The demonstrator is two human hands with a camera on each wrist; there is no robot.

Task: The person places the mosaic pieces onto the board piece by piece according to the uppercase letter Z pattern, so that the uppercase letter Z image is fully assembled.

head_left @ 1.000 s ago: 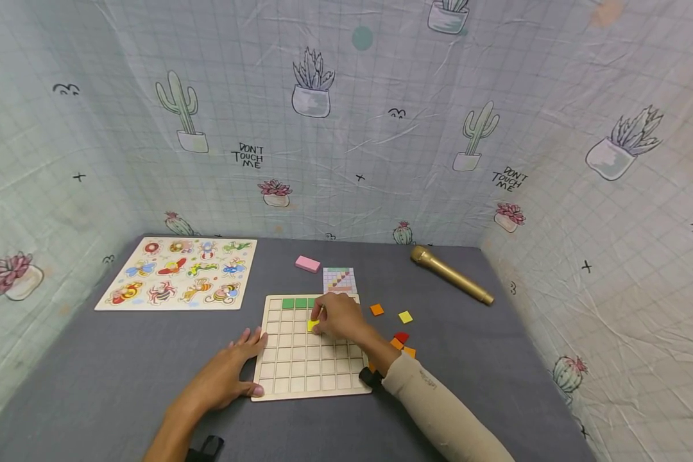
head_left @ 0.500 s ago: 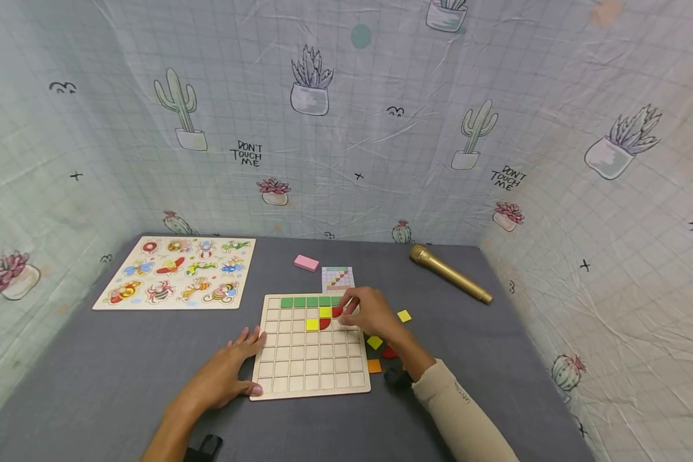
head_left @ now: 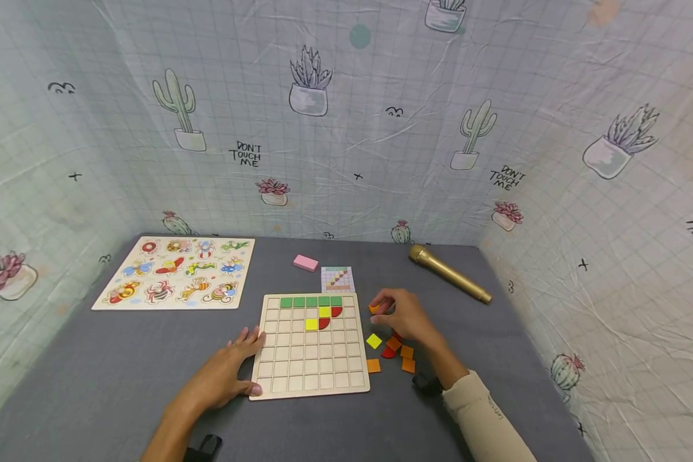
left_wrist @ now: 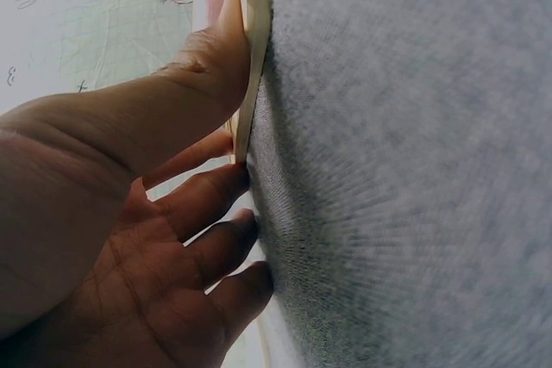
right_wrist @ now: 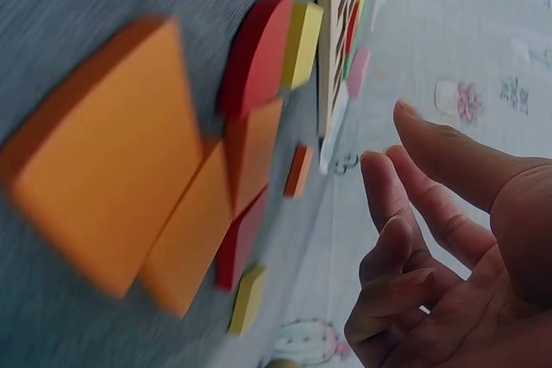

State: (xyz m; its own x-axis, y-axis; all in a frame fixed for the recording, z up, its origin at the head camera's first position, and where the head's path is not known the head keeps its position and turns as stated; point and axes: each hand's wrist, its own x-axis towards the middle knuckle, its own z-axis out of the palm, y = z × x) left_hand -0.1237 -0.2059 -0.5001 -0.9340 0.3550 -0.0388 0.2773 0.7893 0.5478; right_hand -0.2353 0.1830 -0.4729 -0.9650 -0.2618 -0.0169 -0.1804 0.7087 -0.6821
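A pale wooden grid board (head_left: 300, 353) lies on the table. A row of green tiles (head_left: 312, 301) fills part of its top row, with two yellow tiles (head_left: 312, 325) and two red quarter-round tiles (head_left: 324, 323) below. My left hand (head_left: 228, 372) rests at the board's left edge, fingers spread and thumb on the rim (left_wrist: 253, 49). To the right of the board, my right hand (head_left: 403, 314) hovers over a loose orange tile (head_left: 374, 308). The right wrist view shows a gap between its thumb and fingers, with nothing held.
Loose orange tiles (head_left: 407, 352), red pieces (head_left: 388, 353) and a yellow tile (head_left: 373, 341) lie right of the board. Behind it are a pattern card (head_left: 337, 280) and a pink block (head_left: 306, 262). A picture puzzle (head_left: 176, 273) lies back left, a gold microphone (head_left: 450, 274) back right.
My right hand pinched a yellow tile over the board, then fingered a red quarter-round tile there. Now it has moved right, off the board, to the loose orange tile. My left hand stays put.
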